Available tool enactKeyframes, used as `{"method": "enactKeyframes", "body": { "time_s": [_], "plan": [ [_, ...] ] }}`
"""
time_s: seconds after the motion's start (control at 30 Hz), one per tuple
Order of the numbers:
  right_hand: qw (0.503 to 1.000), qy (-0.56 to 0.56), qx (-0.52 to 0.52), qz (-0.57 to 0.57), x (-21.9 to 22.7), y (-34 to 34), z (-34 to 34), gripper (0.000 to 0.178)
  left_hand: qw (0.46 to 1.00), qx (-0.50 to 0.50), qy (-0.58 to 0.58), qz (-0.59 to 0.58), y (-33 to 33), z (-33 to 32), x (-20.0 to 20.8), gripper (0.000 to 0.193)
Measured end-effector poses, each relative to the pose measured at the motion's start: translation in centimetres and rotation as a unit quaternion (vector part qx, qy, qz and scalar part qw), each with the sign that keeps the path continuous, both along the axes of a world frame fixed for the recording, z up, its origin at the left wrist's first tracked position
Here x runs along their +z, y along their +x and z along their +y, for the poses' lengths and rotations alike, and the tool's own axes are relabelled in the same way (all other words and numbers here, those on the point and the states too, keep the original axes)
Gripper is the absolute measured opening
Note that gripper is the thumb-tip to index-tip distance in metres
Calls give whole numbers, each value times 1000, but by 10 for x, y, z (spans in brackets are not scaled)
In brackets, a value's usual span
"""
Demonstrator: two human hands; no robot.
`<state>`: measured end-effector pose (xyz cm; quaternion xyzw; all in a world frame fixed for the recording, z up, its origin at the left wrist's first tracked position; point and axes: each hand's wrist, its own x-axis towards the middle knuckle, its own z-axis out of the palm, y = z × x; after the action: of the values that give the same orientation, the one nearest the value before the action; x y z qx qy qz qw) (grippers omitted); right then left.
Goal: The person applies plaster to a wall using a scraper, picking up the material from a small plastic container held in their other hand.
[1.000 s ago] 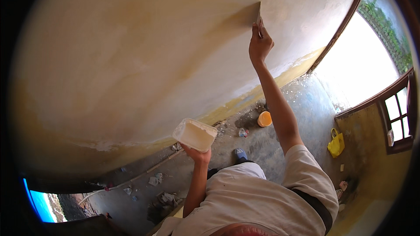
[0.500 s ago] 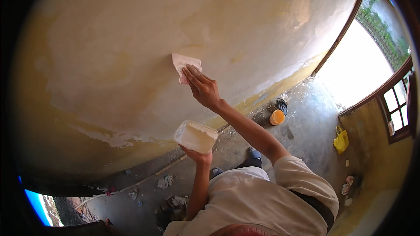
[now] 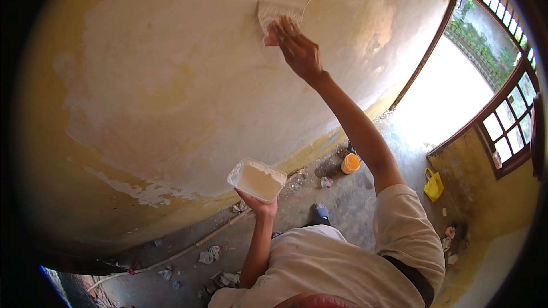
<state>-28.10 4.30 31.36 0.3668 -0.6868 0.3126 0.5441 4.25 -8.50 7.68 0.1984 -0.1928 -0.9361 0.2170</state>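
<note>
High on the patchy yellow and whitish wall (image 3: pixel 171 68), my right hand (image 3: pixel 301 52) presses a flat putty scraper (image 3: pixel 276 12) against the surface. Its blade is broad and smeared pale, with a pinkish part under my fingers. A thin raised line shows on the wall by the blade's upper right corner. Lower down, my left hand (image 3: pixel 260 204) supports a rectangular plastic tub (image 3: pixel 234 174) from beneath, close to the wall. Off-white paste (image 3: pixel 260 180) lies inside the tub. Fingers under the tub are mostly hidden.
An orange bucket (image 3: pixel 350 163) stands on the floor by the wall's foot. A yellow bag (image 3: pixel 433 186) is near the right wall. A long pole (image 3: pixel 197 244) and scattered scraps (image 3: pixel 209 255) lie along the floor. A bright doorway (image 3: pixel 442 88) opens at right.
My right hand and the scraper have moved up and to the right along the wall, with the arm stretched farther. My left hand holds the tub in nearly the same place.
</note>
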Motion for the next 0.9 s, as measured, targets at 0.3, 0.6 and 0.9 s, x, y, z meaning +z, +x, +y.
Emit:
{"method": "enactKeyframes", "body": {
  "time_s": [0.3,0.6,0.9],
  "plan": [
    [968,6,137,-210,-117,104,12,35,999,-14,16,43,10,-18,-11,65],
    [755,-453,91,-465,-185,39,138,42,997,-55,28,54,-4,-8,-45,64],
    [708,-536,72,-454,-206,-20,239,46,996,-85,17,13,-37,35,-35,62]
  ]
}}
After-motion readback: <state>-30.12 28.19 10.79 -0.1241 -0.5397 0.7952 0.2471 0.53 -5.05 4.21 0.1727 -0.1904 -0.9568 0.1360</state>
